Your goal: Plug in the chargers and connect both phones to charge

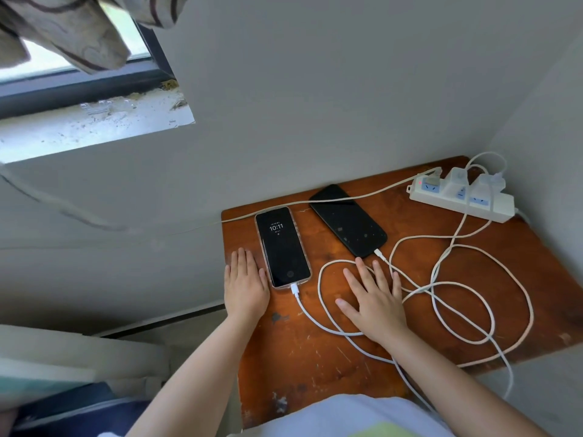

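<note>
Left phone [283, 247]: we see it flat, screen lit, showing 10:11, white cable [328, 323] plugged in.
Right phone [348, 220]: flat, screen dark, second white cable [473, 310] plugged in.
Chargers [473, 179]: two white ones, seated in the power strip [463, 197].

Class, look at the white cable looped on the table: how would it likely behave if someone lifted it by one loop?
The white cable would probably sag limply, since it lies in loose curves. It looks light. Lifting might tug the dark phone, as its plug seems inserted there.
</note>
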The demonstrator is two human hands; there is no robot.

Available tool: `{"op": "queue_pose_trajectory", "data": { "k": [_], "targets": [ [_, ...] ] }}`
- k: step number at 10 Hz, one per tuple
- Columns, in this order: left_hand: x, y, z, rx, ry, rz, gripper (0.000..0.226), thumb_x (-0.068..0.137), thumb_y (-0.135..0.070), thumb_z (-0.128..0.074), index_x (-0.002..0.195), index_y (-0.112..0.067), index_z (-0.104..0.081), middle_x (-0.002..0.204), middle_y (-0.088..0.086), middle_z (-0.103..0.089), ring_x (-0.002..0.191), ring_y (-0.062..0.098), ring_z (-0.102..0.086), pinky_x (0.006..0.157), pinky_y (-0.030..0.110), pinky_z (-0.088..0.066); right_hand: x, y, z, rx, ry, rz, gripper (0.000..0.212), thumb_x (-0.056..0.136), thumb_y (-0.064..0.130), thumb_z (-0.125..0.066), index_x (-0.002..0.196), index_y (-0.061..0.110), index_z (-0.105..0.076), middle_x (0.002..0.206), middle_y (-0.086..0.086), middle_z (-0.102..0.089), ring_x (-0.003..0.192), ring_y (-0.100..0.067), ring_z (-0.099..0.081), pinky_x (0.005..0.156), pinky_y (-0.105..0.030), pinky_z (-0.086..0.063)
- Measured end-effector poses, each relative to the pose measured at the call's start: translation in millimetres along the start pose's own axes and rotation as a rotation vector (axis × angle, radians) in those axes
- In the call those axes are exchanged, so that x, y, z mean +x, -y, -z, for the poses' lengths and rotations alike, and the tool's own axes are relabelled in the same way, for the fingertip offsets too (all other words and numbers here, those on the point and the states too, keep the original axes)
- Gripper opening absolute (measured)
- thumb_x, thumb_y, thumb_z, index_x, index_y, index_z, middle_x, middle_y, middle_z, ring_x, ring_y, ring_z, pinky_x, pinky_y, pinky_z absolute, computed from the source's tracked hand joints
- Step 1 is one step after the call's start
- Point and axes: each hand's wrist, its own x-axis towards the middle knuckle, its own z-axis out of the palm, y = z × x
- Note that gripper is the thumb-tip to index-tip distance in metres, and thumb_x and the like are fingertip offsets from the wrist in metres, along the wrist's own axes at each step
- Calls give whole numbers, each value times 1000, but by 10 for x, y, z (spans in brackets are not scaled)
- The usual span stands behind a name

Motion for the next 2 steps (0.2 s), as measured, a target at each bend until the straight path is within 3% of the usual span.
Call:
{"op": "queue_pose_trajectory", "data": {
  "k": [2],
  "targets": [
    [1,22,-58,21,-29,-11,52,97,-32,-18,142,-9,-7,154,11,-7,142,22,-1,112,31,4,-2,-2,1,-24,5,-6,69,84,68,-13,144,33,-10,157,1,0,143,-26,2,114,-51,0]
  ]
}}
